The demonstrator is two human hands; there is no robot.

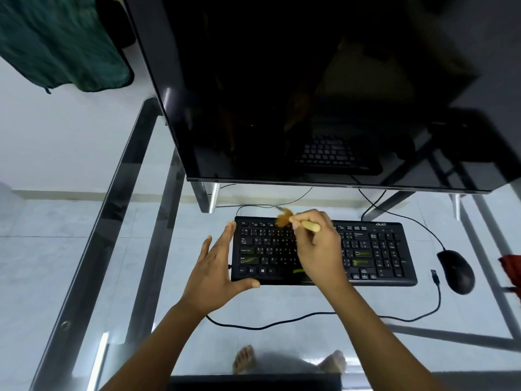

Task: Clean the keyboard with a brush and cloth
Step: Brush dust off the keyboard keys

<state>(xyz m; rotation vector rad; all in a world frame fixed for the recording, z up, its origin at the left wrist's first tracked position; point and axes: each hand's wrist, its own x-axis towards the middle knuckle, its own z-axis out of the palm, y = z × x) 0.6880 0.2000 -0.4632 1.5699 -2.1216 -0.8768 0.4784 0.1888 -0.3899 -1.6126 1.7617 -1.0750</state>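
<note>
Right hand (321, 249) has the brush (310, 225) pinched tight, fingers curled round the pale wooden handle close to the bristle end, and the handle's butt pokes out to the right of the knuckles. Just left of the fingertips the brown bristles are a blur, down on the top rows of the keyboard (377, 249) near its back edge. The black keyboard runs out both ways under that grip and lies flat on the glass table (282, 306).

Further left, the left hand (214, 266) is spread wide with nothing in it: fingers straight against the keyboard's left end, thumb laid along the front edge.

Right of the grip, past the keyboard's far end, there's a black mouse (456, 270), with a loose USB plug (435, 276) just beside it. Beyond that, a red cloth (511, 266), mostly cut off by the frame edge.

Behind the grip looms the dark monitor (310, 94), and a black cable (282, 324) snakes across the glass nearer the person. Far off to the upper left hangs some green fabric (56, 38).
</note>
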